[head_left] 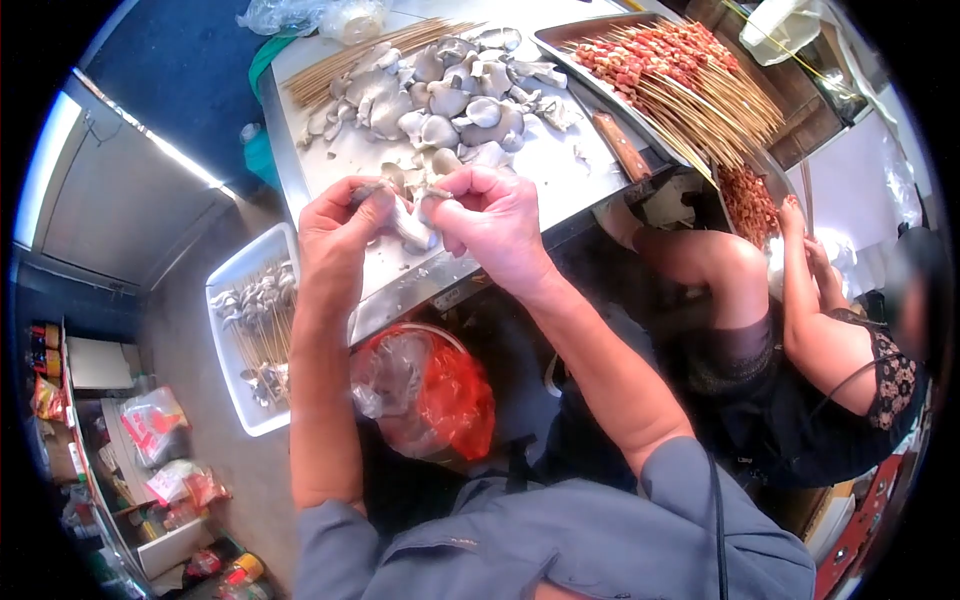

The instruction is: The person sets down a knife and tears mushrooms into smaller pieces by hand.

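Observation:
Between my two hands is an oyster mushroom [408, 228], its pale stem hanging below the fingers. My left hand [343, 228] pinches it from one side, thumb against fingers. From the other side my right hand [492, 222] grips a piece of it by the edge with closed fingertips. Just beyond my hands, a pile of grey oyster mushrooms [440, 95] covers part of the metal table [318, 172]. A bundle of bamboo skewers [312, 82] lies behind the pile at the left. Whether the mushroom is torn fully apart is unclear.
A knife with a wooden handle [622, 148] lies at the table's right. Beside it is a tray of meat skewers [690, 95]. A white tray [217, 318] of skewered mushrooms stands lower left. A red-bagged bucket [460, 400] is below. A co-worker [830, 350] sits at right near chopped meat [748, 200].

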The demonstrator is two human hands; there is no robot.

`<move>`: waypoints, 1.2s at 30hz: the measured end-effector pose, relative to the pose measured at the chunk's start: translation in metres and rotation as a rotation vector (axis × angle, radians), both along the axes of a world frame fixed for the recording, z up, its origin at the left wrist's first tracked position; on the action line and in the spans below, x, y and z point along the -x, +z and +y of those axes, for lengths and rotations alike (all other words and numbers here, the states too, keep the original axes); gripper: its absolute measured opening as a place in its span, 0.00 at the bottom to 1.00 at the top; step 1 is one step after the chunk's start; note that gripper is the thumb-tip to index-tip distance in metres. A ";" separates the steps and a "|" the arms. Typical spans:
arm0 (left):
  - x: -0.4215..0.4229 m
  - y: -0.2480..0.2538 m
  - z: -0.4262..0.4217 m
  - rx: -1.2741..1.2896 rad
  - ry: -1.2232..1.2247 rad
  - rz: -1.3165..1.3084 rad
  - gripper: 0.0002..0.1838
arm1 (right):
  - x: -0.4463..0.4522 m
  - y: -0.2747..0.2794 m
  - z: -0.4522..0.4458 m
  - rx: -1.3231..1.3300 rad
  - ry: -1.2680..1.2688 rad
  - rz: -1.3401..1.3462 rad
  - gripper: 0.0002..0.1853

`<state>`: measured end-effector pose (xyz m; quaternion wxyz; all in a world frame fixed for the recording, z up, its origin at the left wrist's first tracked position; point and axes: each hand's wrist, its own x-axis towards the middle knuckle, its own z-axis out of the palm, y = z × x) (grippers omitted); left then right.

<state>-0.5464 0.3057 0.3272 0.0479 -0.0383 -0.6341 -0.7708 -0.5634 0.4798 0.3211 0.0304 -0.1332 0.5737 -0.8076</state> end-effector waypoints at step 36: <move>-0.003 0.003 -0.012 0.109 -0.145 0.041 0.09 | 0.010 -0.004 0.007 -0.094 0.289 -0.064 0.07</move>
